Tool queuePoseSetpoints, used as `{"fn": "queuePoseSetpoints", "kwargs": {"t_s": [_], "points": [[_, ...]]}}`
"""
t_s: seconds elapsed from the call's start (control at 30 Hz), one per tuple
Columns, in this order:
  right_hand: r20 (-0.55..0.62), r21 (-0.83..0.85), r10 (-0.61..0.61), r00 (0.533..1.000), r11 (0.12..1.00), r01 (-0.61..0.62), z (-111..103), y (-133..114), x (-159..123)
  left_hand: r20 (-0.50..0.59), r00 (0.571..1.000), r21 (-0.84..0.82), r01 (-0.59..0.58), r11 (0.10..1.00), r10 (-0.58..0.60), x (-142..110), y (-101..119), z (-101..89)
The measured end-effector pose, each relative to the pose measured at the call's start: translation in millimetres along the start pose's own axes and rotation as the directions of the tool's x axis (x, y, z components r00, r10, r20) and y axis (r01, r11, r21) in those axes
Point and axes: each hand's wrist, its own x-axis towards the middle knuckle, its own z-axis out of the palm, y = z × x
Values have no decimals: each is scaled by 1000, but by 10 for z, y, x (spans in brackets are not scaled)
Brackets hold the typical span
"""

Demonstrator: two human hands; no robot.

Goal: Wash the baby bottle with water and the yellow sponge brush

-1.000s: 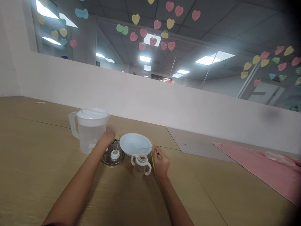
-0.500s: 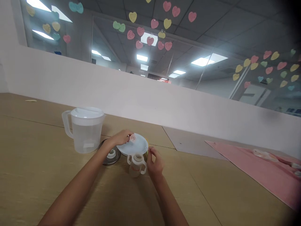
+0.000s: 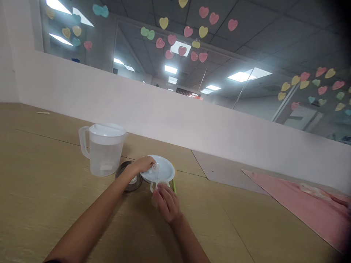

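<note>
My left hand [image 3: 143, 164] is closed in a pinch on a small clear teat [image 3: 155, 168], held over the white plate [image 3: 166, 171]. My right hand [image 3: 166, 202] is closed and covers most of a small handled baby bottle [image 3: 152, 186], of which one white handle shows. A thin wire-like rod rises from my right fingers up to the teat. A round metal dish [image 3: 122, 171] with a white ring in it lies left of the plate, partly behind my left wrist. A green stick [image 3: 173, 186] lies by the plate's right edge.
A clear lidded jug [image 3: 104, 150] of water stands on the wooden table at the left. A pink cloth [image 3: 296, 204] with a clear object on it lies at the right. A white wall runs along the table's far side, with glass and paper hearts above.
My left hand left the metal dish, lifted the clear teat and now holds it over the plate. My right hand moved left from the green stick onto the bottle.
</note>
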Motion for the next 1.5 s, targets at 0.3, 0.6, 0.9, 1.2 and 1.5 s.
{"fn": "queuePoseSetpoints", "kwargs": {"t_s": [0.3, 0.6, 0.9, 1.2, 1.5], "points": [[-11, 40, -31, 999, 999, 32, -17, -32, 44, -10, 1000, -30, 15, 999, -16, -1, -26, 25], [-8, 25, -26, 1000, 999, 26, -23, -33, 27, 13, 1000, -53, -2, 999, 2, 33, -57, 37], [-9, -1, 9, 1000, 1000, -9, 22, -21, -22, 28, 999, -67, -14, 998, 16, 21, -12, 30], [-3, 20, 11, 1000, 1000, -11, 6, -26, -31, 29, 999, -53, -20, 998, 22, 12, 12, 9], [4, 15, 18, 1000, 1000, -19, 13, -32, -58, 26, 999, -21, -34, 999, 35, 4, 60, -17]]}}
